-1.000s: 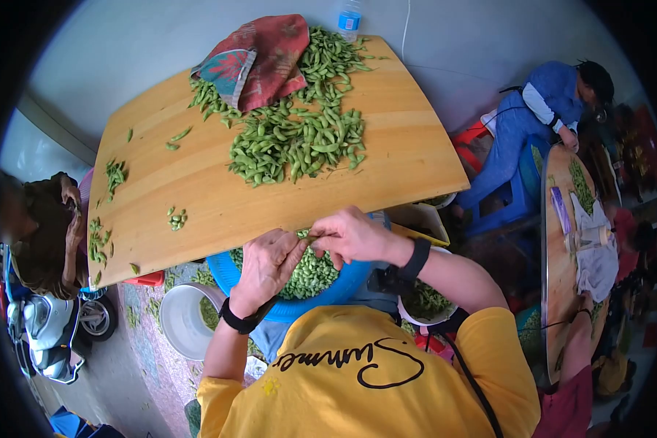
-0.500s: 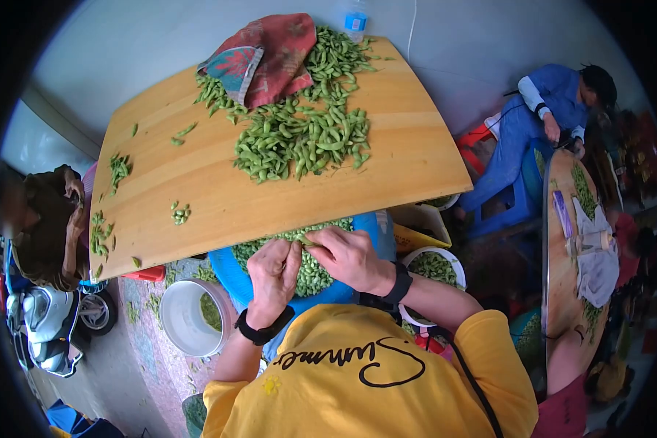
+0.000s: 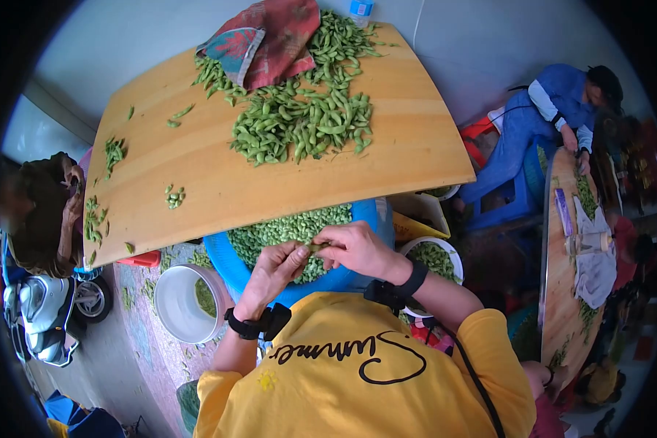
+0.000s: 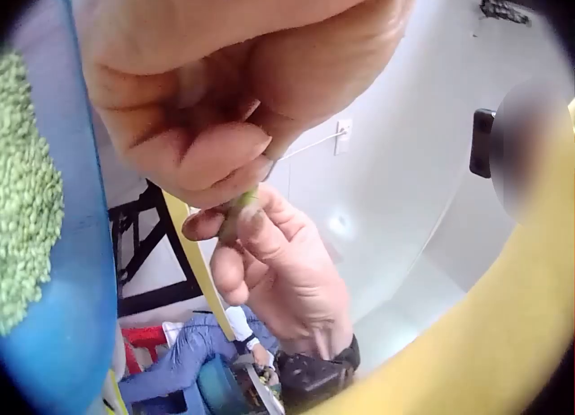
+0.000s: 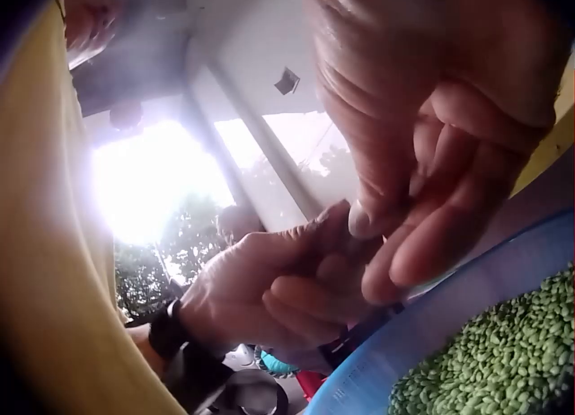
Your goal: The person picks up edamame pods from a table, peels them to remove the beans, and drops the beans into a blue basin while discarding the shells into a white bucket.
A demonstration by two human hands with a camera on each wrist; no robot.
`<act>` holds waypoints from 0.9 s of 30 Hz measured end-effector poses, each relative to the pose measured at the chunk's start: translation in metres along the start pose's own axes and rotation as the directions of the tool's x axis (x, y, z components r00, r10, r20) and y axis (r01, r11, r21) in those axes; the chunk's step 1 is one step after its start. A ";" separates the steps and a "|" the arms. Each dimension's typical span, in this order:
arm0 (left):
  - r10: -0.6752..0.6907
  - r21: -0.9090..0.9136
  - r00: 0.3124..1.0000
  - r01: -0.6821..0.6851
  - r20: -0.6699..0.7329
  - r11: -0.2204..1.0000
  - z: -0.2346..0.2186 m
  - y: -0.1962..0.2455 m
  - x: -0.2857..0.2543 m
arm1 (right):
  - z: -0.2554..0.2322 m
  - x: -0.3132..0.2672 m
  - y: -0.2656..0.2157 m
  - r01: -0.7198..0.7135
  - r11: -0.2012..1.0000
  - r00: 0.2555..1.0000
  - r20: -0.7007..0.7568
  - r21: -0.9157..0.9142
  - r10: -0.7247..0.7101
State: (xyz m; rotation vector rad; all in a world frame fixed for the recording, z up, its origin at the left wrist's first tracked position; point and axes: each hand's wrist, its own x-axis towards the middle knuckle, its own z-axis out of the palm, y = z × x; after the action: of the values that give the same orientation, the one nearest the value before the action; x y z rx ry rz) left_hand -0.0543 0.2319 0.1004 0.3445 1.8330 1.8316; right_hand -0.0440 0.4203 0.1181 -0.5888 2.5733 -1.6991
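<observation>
Over a blue basin [image 3: 221, 266] of shelled green soybeans [image 3: 299, 226], my two hands meet at a small green soybean pod [image 4: 241, 207]. My left hand [image 3: 276, 269] pinches one end between thumb and curled fingers. On the other end, my right hand [image 3: 359, 250] has a pinch grip, its thumb and fingertips close to the left ones. In the right wrist view the fingers hide most of the pod. A large pile of unshelled pods [image 3: 299, 124] lies on the wooden table [image 3: 409, 146] beyond the hands.
A patterned red cloth [image 3: 277, 44] covers part of the pile. Beside the basin stand a white bucket [image 3: 175, 306], another bucket [image 3: 454, 264] of pods and a yellow-edged box [image 3: 420, 212]. People sit at the left [image 3: 47, 212] and far right [image 3: 562, 109].
Both hands have shifted slightly, and the left thumb now lies straighter toward the pod. The head view has tilted a little, so the table sits higher in it.
</observation>
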 end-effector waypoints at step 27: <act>0.204 0.271 0.962 -0.150 -0.184 0.951 0.025 -0.018 -0.008 | 0.020 -0.002 0.031 -0.451 0.322 0.818 0.241 0.833 0.522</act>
State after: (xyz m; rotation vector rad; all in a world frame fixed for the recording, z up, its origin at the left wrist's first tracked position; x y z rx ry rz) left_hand -0.0306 0.2480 0.0851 0.4354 2.2591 1.8086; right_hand -0.0477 0.4140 0.0818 0.3115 1.2443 -2.3563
